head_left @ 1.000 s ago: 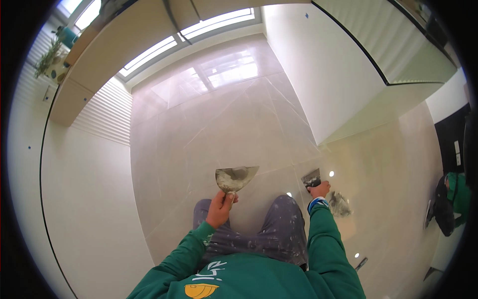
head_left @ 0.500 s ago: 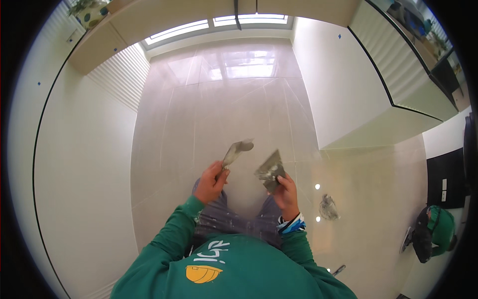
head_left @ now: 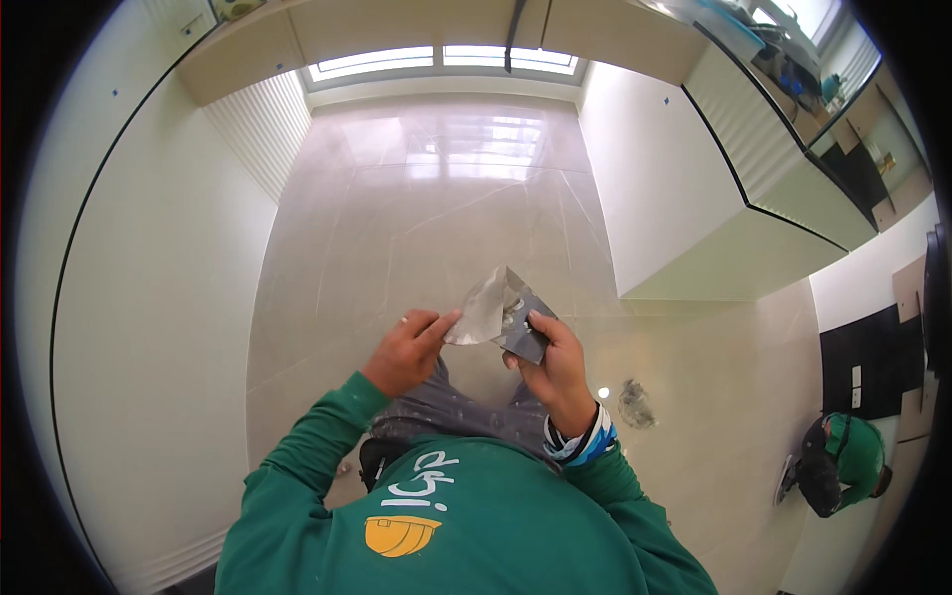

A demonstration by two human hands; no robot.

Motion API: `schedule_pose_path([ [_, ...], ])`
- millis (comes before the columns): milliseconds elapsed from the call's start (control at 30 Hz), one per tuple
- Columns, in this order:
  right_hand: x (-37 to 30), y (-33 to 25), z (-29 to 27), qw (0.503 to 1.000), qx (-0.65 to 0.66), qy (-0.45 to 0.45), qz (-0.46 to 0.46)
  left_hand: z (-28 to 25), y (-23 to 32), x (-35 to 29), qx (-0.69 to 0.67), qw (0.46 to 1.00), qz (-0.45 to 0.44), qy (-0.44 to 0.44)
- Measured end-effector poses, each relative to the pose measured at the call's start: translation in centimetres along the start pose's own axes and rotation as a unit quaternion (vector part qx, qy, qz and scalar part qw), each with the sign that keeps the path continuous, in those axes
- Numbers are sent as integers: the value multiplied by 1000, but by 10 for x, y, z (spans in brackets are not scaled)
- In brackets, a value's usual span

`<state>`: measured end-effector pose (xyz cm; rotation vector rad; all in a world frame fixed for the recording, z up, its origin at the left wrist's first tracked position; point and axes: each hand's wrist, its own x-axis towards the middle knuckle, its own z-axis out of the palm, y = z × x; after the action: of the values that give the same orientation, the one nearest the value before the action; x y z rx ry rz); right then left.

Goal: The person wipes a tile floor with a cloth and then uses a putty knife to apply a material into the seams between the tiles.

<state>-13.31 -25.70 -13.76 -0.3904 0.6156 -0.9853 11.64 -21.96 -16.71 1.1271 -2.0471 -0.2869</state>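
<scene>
My left hand (head_left: 407,349) grips the handle of a wide metal putty knife (head_left: 483,309), its blade smeared with grey filler. My right hand (head_left: 551,363) holds a second, darker putty knife (head_left: 526,332), and the two blades meet edge to face in front of my chest. A green long-sleeved top covers both arms, and a striped band circles my right wrist. Paint-spattered grey trousers (head_left: 446,412) show beneath the hands.
I stand on a glossy beige tiled floor (head_left: 436,208) in a narrow room with white walls and a window at the far end. A grey smear (head_left: 635,404) marks the floor to my right. Another person in green (head_left: 838,461) crouches at the far right.
My hands have come closer together and the two blades now touch. The view has shifted left, bringing the right wall and the crouching person further into the picture.
</scene>
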Motion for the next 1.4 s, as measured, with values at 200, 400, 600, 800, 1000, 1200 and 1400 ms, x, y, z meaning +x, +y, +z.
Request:
schedule_pose_path([
  [200, -37, -2, 28, 999, 0, -27, -37, -25, -8, -38, 26, 998, -55, -33],
  [400, -35, -22, 17, 963, -203, -110, -136, -49, 11, -67, -497, 765, -396, -104],
  [600, -38, -23, 29, 787, -512, -189, -288, -63, 55, -51, -677, 613, -385, -131],
  [800, -40, -21, 29, 613, -681, -226, -330, -64, 54, -52, -684, 617, -362, -142],
  [1000, -39, -17, -46, 446, -845, -249, -158, -74, 56, -72, -684, 645, -332, -80],
  [1200, -54, 25, -30, 951, -294, -7, -92, -62, 39, -80, -608, 672, -421, -40],
  [1400, -73, 2, 12, 776, -567, -27, -275, -51, 31, -82, -572, 692, -440, -20],
])
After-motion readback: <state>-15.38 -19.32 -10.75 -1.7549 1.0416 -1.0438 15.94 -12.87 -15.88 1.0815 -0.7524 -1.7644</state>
